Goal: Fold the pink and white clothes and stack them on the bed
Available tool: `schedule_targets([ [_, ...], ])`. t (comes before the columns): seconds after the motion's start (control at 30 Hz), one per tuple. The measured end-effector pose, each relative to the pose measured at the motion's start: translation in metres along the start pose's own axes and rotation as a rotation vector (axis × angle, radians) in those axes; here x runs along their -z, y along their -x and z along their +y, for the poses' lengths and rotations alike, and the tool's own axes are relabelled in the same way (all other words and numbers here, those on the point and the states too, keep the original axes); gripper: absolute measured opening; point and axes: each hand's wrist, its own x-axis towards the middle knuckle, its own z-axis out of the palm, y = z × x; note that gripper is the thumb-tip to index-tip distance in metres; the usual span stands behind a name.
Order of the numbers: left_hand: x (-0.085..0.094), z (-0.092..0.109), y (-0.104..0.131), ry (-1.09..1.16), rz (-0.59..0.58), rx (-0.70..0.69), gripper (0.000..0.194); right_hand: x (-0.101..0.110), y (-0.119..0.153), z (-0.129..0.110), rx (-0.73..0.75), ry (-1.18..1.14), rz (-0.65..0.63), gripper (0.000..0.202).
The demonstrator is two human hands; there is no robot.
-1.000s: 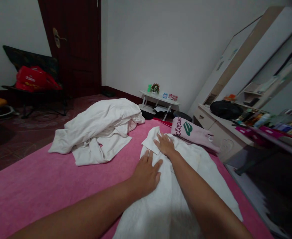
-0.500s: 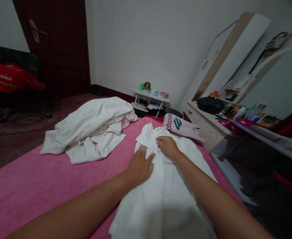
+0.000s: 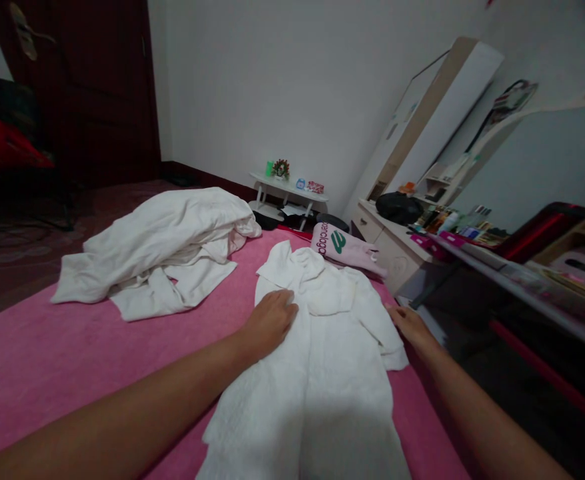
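Now the right hand (image 3: 413,329) is beside one sleeve (image 3: 380,325) of the white, collared cloth garment (image 3: 342,373), no longer on its chest, the left hand (image 3: 272,321) staying atop it, both grips unclear.

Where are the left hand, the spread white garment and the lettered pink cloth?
Left hand (image 3: 271,320): head view, on the back of the hand.
Spread white garment (image 3: 335,353): head view, on the middle of its body.
Lettered pink cloth (image 3: 356,249): head view, on its upper face, beside the green mark.
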Motion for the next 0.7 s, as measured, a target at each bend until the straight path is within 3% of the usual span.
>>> schedule_targets([
  [0.1, -0.003, 0.000, -0.001, 0.018, -0.018, 0.013, 0.026, -0.011, 0.006, 0.003, -0.080, -0.158, -0.055, 0.011],
  [0.3, -0.004, -0.001, -0.002, -0.003, -0.032, 0.009, 0.027, -0.029, 0.021, -0.024, -0.080, -0.322, -0.073, 0.041],
  [0.37, -0.005, -0.001, -0.002, -0.011, -0.032, 0.003, 0.028, -0.025, 0.022, -0.035, -0.025, -0.378, 0.049, 0.044],
  [0.43, -0.005, -0.001, -0.002, -0.006, -0.036, -0.002, 0.028, -0.017, 0.018, -0.039, 0.026, -0.443, 0.254, 0.043],
  [0.53, -0.005, -0.002, -0.002, 0.013, -0.048, 0.004, 0.027, -0.004, 0.009, -0.031, -0.015, -0.604, 0.478, 0.044],
  [0.6, -0.005, -0.001, -0.002, 0.025, -0.056, 0.020, 0.026, 0.000, 0.005, -0.018, -0.079, -0.624, 0.462, 0.043],
  [0.7, -0.004, -0.001, -0.002, 0.039, -0.062, 0.030, 0.026, 0.000, 0.007, -0.001, -0.085, -0.462, 0.279, 0.031],
])
